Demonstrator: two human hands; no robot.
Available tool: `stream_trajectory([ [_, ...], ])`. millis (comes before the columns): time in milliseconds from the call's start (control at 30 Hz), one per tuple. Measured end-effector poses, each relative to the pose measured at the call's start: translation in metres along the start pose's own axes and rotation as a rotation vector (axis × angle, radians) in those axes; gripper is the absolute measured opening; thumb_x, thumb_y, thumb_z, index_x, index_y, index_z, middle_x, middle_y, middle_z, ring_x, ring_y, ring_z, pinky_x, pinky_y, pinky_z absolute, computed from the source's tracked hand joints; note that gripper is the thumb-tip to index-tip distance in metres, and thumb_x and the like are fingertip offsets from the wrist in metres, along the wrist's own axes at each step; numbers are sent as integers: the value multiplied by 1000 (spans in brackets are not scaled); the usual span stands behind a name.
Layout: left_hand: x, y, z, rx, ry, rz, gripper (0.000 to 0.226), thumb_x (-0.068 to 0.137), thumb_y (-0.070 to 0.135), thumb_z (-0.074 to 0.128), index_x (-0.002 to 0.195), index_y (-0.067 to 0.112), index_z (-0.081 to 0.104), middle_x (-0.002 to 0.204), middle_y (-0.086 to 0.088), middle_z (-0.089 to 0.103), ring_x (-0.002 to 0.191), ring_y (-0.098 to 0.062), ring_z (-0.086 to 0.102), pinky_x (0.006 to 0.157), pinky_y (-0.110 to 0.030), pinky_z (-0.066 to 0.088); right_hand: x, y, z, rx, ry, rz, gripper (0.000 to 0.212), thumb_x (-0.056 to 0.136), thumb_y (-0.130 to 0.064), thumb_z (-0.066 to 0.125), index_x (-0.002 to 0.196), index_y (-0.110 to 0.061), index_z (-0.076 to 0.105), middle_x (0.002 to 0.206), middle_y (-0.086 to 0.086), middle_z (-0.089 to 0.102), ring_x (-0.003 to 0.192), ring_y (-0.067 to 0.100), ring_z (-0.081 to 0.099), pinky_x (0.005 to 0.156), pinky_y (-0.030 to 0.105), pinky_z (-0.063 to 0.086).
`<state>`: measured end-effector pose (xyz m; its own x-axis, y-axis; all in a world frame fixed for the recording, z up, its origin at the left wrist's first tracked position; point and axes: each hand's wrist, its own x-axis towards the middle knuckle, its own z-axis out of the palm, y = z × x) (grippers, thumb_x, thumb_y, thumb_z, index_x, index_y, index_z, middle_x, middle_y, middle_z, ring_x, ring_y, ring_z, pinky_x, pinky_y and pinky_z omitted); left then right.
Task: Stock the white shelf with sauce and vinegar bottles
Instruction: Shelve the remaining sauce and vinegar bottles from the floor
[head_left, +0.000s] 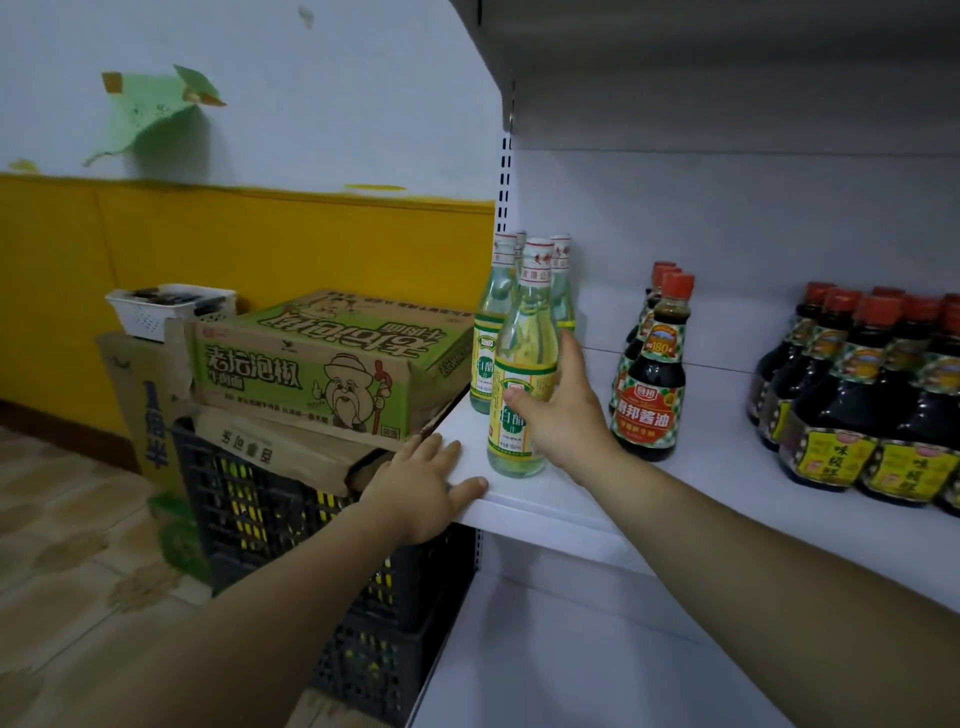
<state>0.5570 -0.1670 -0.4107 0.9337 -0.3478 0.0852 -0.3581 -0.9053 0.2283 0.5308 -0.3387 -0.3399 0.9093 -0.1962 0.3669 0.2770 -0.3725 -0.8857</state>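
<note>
Right hand (558, 415) around vinegar bottle (524, 343), left hand (415, 483) on shelf (675, 499)

1. We record a pale wall (322, 78) with torn green paper (150, 114) stuck to it.
2. We note a yellow band (260, 249) across its lower part.
3. Floor (62, 535): brown patterned tiles.
4. White shelf (727, 218) at right, dimly lit.
5. Beside it we count stacked cardboard boxes (322, 364) on a black crate (270, 519), with a white basket (156, 312) behind.
</note>
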Motion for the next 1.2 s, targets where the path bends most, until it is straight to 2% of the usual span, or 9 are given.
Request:
stream_trajectory([
  [67, 2, -3, 5, -4, 1, 6, 79, 91, 68, 26, 153, 22, 11, 161, -5, 4, 147, -24, 1, 119, -42, 10, 8, 2, 5, -25, -7, -3, 87, 89, -17, 69, 152, -38, 12, 142, -6, 51, 125, 18, 52, 102, 39, 45],
  [200, 6, -5, 11, -17, -3, -2, 96, 76, 80, 14, 152, 22, 11, 161, -6, 5, 147, -25, 3, 119, -42, 11, 19, 6, 21, -105, -3, -13, 92, 87, -22, 70, 152, -39, 7, 144, -5, 48, 127, 20, 50, 104, 45, 43],
  [300, 7, -5, 11, -23, -2, -12, 94, 75, 78, 16, 152, 23, 11, 161, -5, 5, 147, -24, 3, 118, -44, 12, 27, 7, 32, -159, 0, -11, 94, 86, -30, 70, 150, -43, 3, 145, -3, 47, 128, 23, 49, 104, 49, 43],
  [400, 8, -6, 12, -18, -14, -12, 91, 79, 77, 18, 152, 24, 9, 161, -4, 4, 147, -24, 2, 118, -47, 13, 34, 7, 38, -177, 15, -12, 94, 86, -30, 70, 151, -41, 3, 143, -2, 48, 127, 24, 49, 104, 51, 42],
  [600, 7, -5, 10, -31, -26, -14, 98, 71, 79, 14, 152, 24, 9, 161, -5, 3, 148, -23, 1, 118, -46, 12, 45, 12, 47, -201, 30, -16, 94, 89, -31, 68, 154, -34, -1, 149, 0, 42, 132, 25, 43, 107, 47, 39],
  [767, 6, -5, 10, -29, -13, -7, 82, 88, 71, 26, 152, 23, 9, 161, -5, 3, 147, -25, 1, 117, -47, 13, 55, 14, 52, -213, 47, -9, 94, 91, -31, 66, 154, -34, -3, 148, 2, 42, 131, 25, 44, 104, 42, 37],
  [1200, 0, 1, 3, -76, -21, -29, 77, 90, 67, 31, 152, 25, 11, 161, -3, 2, 147, -28, 0, 118, -44, 11, 57, 19, 57, -222, 68, -36, 93, 90, -32, 66, 154, -35, -2, 147, 2, 42, 131, 25, 45, 104, 45, 40],
])
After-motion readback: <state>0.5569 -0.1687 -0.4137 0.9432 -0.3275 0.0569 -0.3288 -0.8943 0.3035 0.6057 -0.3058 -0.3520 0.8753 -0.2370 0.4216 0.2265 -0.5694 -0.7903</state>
